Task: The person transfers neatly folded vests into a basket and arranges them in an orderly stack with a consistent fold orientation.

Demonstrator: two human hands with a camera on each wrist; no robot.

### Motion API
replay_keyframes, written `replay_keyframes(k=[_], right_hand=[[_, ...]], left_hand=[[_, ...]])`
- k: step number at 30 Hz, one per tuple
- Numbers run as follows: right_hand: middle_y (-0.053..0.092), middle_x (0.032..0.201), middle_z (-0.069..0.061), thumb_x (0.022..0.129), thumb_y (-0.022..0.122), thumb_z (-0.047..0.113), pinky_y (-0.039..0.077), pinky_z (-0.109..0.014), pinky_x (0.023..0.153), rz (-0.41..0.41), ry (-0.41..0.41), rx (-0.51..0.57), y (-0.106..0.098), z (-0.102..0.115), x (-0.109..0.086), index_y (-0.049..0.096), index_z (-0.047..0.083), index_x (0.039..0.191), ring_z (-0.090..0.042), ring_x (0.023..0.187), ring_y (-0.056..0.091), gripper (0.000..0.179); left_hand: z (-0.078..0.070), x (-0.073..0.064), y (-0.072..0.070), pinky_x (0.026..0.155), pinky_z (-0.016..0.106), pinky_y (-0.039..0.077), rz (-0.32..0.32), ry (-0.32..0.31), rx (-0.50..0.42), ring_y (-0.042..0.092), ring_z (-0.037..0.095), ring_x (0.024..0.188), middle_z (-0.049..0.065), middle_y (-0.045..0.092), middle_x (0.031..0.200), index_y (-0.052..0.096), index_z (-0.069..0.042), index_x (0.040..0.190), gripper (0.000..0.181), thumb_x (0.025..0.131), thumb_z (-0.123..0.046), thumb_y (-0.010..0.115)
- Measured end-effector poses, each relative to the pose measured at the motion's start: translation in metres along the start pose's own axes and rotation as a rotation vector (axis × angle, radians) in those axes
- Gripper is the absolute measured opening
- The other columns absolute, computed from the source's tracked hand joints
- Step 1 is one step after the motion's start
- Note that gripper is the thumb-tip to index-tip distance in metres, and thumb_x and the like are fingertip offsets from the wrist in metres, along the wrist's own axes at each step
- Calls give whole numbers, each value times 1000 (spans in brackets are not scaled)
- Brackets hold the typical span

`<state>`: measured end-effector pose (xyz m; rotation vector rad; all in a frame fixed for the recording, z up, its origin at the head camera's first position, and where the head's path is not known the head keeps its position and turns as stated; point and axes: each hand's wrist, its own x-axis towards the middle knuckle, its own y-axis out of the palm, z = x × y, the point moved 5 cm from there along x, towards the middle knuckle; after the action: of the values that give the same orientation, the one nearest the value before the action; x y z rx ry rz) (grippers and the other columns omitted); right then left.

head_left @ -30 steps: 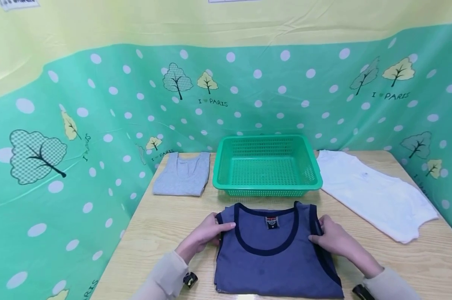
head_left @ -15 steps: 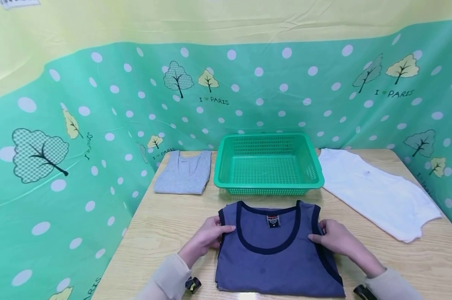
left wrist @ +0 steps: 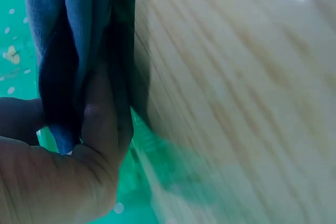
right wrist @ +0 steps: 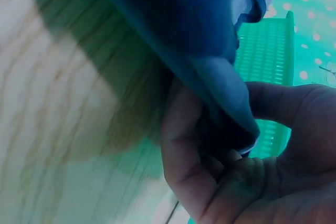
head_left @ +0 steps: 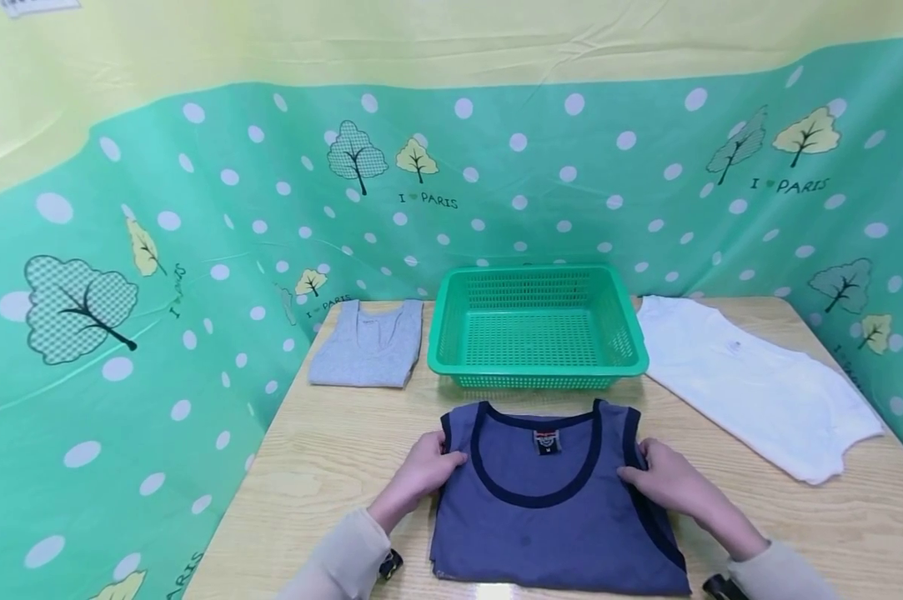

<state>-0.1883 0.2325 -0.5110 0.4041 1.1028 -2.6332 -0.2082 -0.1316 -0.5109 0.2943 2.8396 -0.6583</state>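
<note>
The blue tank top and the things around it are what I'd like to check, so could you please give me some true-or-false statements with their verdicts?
1. The left hand and right hand each grip a side of the blue tank top. True.
2. In the head view, the white shirt lies right of the green basket. True.
3. The grey top lies inside the green basket. False: it lies on the table, left of the basket in that view.
4. The tank top's neckline trim is white. False: it is dark navy.
5. A label shows inside the tank top's neck. True.
</note>
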Motion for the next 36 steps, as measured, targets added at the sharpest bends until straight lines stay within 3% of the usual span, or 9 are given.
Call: replay_keyframes(k=[3, 7, 13, 19, 22, 30, 36], right_hand=[[59, 87, -9, 99, 71, 32, 45, -35, 66, 9, 20, 16, 2, 3, -3, 58, -6, 105, -21, 75, 56, 40], [65, 90, -7, 100, 71, 27, 47, -37, 68, 12, 20, 27, 3, 11, -9, 64, -9, 115, -20, 79, 60, 40], [71, 104, -11, 100, 71, 24, 54, -43, 77, -6, -5, -25, 0, 13, -10, 65, -12, 118, -26, 93, 67, 41], [67, 117, -29, 98, 75, 29, 56, -54, 88, 8, -36, -65, -2, 13, -9, 54, -22, 130, -46, 108, 65, 64], [65, 118, -33, 96, 77, 29, 55, -56, 89, 12, -39, -84, -3, 13, -8, 52, -23, 131, -50, 110, 63, 67], [64, 118, -35, 95, 77, 26, 55, -56, 88, 3, -23, -80, -4, 15, -10, 51, -23, 131, -51, 110, 63, 66], [67, 114, -28, 94, 77, 25, 56, -53, 85, -11, -19, -53, -5, 17, -15, 55, -19, 128, -43, 104, 66, 59]], left_hand=[[1, -1, -1, 56, 30, 43, -27, -5, 49, 51, 15, 60, 1, 52, 72, 63, -4, 90, 20, 98, -21, 71], [2, -5, -3, 54, 29, 40, 6, 2, 55, 48, 12, 55, -3, 50, 65, 61, -8, 79, 30, 96, -27, 77], [0, -9, -2, 65, 31, 51, 84, 70, 108, 60, 13, 68, -1, 66, 77, 70, -3, 93, 22, 86, -17, 84], [-7, -10, 0, 67, 35, 51, 62, 127, 201, 58, 16, 70, 2, 61, 78, 66, -3, 92, 23, 86, -17, 83], [-8, -11, 1, 70, 37, 52, 58, 136, 222, 59, 17, 73, 4, 64, 84, 67, -1, 98, 26, 87, -18, 83], [-12, -14, 2, 77, 42, 54, 46, 144, 224, 63, 20, 84, 10, 69, 99, 69, 1, 110, 31, 87, -15, 82], [-17, -17, 1, 75, 41, 54, 42, 146, 223, 62, 20, 82, 9, 68, 97, 69, 2, 110, 31, 86, -15, 81]])
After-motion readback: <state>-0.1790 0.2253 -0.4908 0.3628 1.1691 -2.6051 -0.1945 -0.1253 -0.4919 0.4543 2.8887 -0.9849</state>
